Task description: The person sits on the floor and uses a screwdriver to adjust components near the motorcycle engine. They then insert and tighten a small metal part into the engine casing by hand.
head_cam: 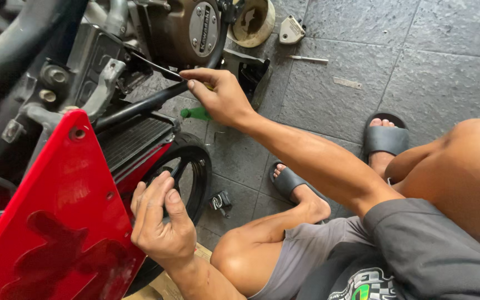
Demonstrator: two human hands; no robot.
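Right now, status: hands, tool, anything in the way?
Right hand pinching slim dark tool, tip at the engine. Left hand gripping red fairing panel edge. Black frame bar crosses just under the tool.

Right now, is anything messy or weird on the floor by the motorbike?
Yes. Loose bits lie scattered on the floor tiles: a small cover, a thin metal rod and a flat strip. A round tub lies tipped on its side by the engine.
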